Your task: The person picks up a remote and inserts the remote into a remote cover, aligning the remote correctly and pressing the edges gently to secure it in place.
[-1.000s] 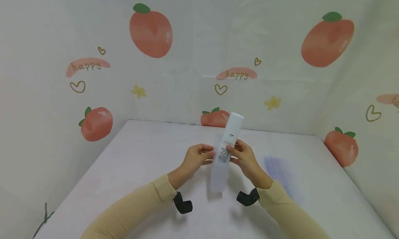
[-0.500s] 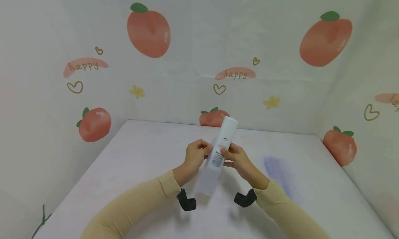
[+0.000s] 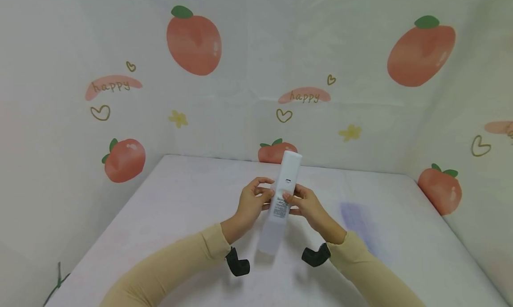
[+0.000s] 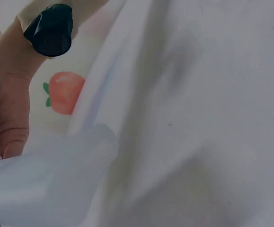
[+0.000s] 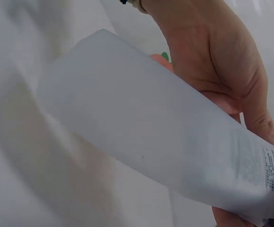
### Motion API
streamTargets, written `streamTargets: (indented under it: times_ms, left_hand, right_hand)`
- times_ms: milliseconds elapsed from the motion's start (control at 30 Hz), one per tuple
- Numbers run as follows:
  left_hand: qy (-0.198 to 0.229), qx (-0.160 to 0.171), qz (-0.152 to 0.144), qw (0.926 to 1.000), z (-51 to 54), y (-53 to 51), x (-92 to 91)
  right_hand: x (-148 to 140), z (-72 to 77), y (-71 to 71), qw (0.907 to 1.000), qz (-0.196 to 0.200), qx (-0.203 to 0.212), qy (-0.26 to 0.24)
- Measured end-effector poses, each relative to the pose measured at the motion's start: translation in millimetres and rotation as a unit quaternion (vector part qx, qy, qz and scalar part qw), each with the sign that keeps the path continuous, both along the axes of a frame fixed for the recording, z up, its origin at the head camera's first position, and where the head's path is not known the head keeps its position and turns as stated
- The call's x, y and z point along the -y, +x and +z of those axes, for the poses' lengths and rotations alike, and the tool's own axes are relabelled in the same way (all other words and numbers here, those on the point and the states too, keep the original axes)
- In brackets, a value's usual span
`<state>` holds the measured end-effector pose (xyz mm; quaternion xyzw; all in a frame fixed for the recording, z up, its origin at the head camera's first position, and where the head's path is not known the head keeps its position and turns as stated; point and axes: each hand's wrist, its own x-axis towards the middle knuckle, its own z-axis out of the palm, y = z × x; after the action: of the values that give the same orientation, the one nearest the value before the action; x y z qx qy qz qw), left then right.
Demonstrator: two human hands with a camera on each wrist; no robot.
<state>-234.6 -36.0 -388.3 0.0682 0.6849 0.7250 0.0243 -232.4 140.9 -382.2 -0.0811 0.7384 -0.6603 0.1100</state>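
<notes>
A long white stick-shaped device [image 3: 290,167] tilts above the table in the head view, its top end leaning slightly right. Its face has a small dark slot and a label [image 3: 280,208] of dark print, too small to read. The lower part [image 5: 127,109] looks frosted and nearly fills the right wrist view. My left hand [image 3: 250,202] holds the device by its left edge, with thumb and fingertips. My right hand [image 3: 312,209] grips it from the right, thumb on the face beside the label and fingers partly hidden behind. The left wrist view catches the frosted lower end [image 4: 47,179].
Beneath the hands lies a white-covered table [image 3: 180,187] with a faint purple patch [image 3: 358,222] on the right. A white backdrop [image 3: 240,75] printed with fruit rises behind. Small black cameras [image 3: 237,263] sit at both wrists.
Both hands have brought the device slightly left and its top lower. Its tilt grew half a second ago and has since eased. Both hands keep hold of it.
</notes>
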Motion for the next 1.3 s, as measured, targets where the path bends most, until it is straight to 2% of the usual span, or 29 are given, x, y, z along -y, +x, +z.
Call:
streamTargets:
  times_ms: [233, 367, 467, 600, 833, 1100, 1200, 1300]
  left_hand:
    - [-0.05, -0.023, -0.031, 0.998, -4.5, 1.9, 1.7]
    - [-0.119, -0.036, -0.051, 0.9909, -3.2, 2.5, 3.0]
    - [-0.151, -0.042, -0.058, 0.9859, -1.8, 2.4, 2.2]
    - [-0.144, -0.036, -0.063, 0.9869, -2.1, 2.4, 0.8]
    - [-0.118, -0.007, -0.073, 0.9903, -3.2, 1.7, 0.3]
    - [-0.057, 0.025, -0.035, 0.9974, 3.7, -6.7, 5.7]
    - [-0.063, 0.028, -0.031, 0.9971, 6.2, -8.4, 7.5]
    - [-0.073, 0.028, -0.039, 0.9962, 7.2, -9.3, 8.5]
  right_hand:
    - [0, -1.1, -1.3, 0.9998, -0.008, -0.007, 0.017]
    - [-1, -2.3, -1.1, 0.9999, -0.008, -0.003, 0.013]
    - [-2, -2.1, -0.4, 1.0, -0.009, -0.001, 0.004]
    - [-2, -1.5, 0.5, 0.9999, -0.012, 0.003, 0.006]
    - [-3, -2.7, 1.2, 0.9988, -0.006, -0.019, 0.045]
    - [-5, -5.5, -0.9, 0.9992, -0.029, 0.023, -0.018]
    - [-1, -9.9, 2.1, 0.9979, -0.05, 0.024, -0.035]
    - [5, -14.6, 6.7, 0.9943, -0.088, 0.003, -0.06]
